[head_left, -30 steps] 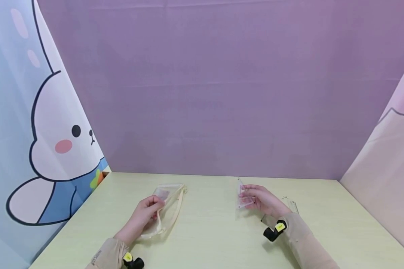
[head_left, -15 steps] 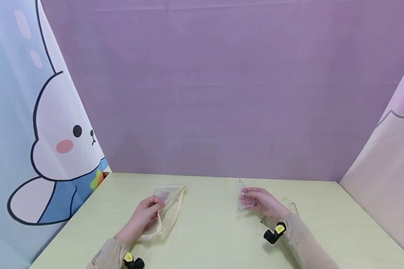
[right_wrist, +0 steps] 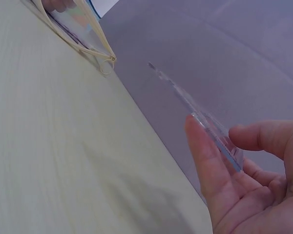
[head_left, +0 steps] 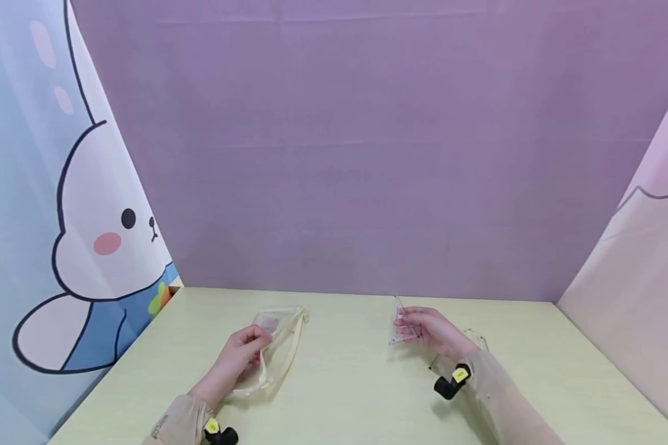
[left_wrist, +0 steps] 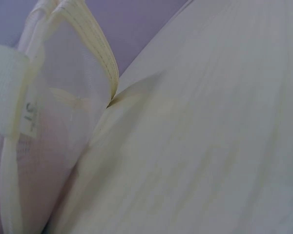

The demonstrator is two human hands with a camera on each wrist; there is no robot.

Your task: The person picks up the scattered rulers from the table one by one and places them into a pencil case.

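Observation:
At the left of the head view, my left hand (head_left: 242,349) grips the rim of a see-through zip pouch (head_left: 296,337) with cream edging. The pouch's mouth gapes toward the right. Its mesh wall (left_wrist: 63,73) and zip strip fill the left of the left wrist view. Something flat shows faintly through it; I cannot tell what. My right hand (head_left: 436,334) pinches a clear triangular set square (head_left: 395,337) between thumb and fingers, raised above the table. In the right wrist view the set square (right_wrist: 185,100) appears nearly edge-on.
Another clear plastic piece with a straight edge (head_left: 483,341) lies on the pale table (head_left: 356,383), partly hidden beneath my right wrist. A purple cloth (head_left: 334,154) hangs along the far edge. Printed cloths stand at the left (head_left: 106,247) and right (head_left: 646,266).
The head view has shifted slightly. Both hands keep their holds, on the pouch and the set square, with hardly any movement.

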